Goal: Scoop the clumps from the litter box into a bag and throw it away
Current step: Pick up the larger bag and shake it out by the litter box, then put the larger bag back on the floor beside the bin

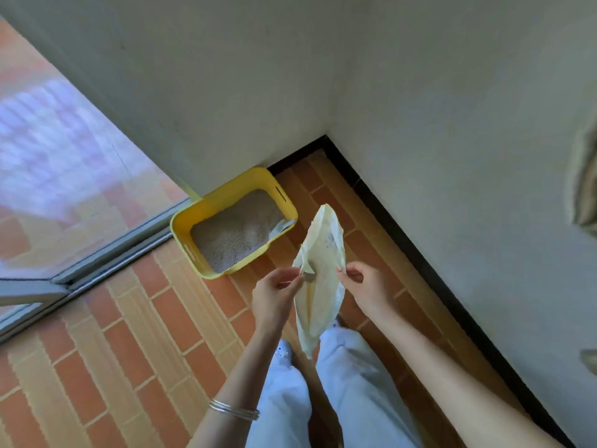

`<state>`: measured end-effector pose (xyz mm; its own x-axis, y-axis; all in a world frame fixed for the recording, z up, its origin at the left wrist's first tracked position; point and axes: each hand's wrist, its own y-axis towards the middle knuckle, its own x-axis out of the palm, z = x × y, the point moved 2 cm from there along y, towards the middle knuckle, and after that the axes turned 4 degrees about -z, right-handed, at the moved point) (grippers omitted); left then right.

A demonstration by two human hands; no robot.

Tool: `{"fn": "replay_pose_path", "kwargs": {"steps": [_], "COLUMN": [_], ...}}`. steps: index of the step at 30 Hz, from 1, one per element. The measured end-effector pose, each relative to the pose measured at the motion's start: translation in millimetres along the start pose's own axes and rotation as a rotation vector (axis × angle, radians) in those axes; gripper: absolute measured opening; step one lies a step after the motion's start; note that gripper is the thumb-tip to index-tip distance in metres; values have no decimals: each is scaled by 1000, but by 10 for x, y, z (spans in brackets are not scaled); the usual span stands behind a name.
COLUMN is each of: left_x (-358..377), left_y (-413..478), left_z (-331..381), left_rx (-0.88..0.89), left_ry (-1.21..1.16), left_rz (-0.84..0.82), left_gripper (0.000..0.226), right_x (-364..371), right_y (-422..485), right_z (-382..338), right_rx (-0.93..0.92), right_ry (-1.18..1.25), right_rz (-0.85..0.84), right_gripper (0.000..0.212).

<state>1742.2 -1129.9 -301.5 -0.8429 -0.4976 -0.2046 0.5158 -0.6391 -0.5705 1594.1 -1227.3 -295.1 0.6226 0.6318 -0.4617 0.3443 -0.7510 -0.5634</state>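
Above tiled floor [145, 318], the bag [319, 253] mostly conceals its contents.

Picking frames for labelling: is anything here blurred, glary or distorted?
Head view: bag, left hand, right hand and litter box are acceptably sharp; the glass door at left is washed out and smeared; the object at the right edge is blurred; wide-angle distortion slants the walls.

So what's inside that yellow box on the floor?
The yellow litter box holds grey litter, with a pale scoop resting in its right-hand corner. No clumps stand out from here; the litter hides the box's bottom and anything buried in it.
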Motion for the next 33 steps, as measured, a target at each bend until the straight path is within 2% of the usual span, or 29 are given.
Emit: {"fn": "replay_pose_path", "kwargs": {"steps": [6,9,12,14,18,22,25,28,33], "left_x": [107,308,548,694,921,1119,1332,1635,2344], "left_y": [-636,-1019,-1393,-1596,-1983,-2333,-2545,-2829,-3586], "left_z": [604,797,898,923,940,930,926,894,641], "left_rx": [90,212,298,315,383,539,738,973,1224], "left_ry": [191,370,491,562,634,670,831,1040,1373], "left_rz": [-163,-293,-427,-501,-597,-719,-723,-717,-804], "left_gripper": [6,5,3,5,5,13,15,28,46], "right_x": [-408,-560,-707,-813,-1048,-1246,-1441,-1635,-1895], "right_y": [-983,-1344,-1624,-1789,-2164,-2677,-3139,-3627,-4553], "right_z": [-145,-199,-185,-103,171,579,952,1348,2037], "right_rx": [117,218,296,354,387,427,441,459,500], "right_ry": [283,460,588,586,486,457,447,393,353], "right_rz": [195,246,268,288,358,444,510,569,657], "right_gripper": [5,25,36,37,19,25,18,18,20]}}
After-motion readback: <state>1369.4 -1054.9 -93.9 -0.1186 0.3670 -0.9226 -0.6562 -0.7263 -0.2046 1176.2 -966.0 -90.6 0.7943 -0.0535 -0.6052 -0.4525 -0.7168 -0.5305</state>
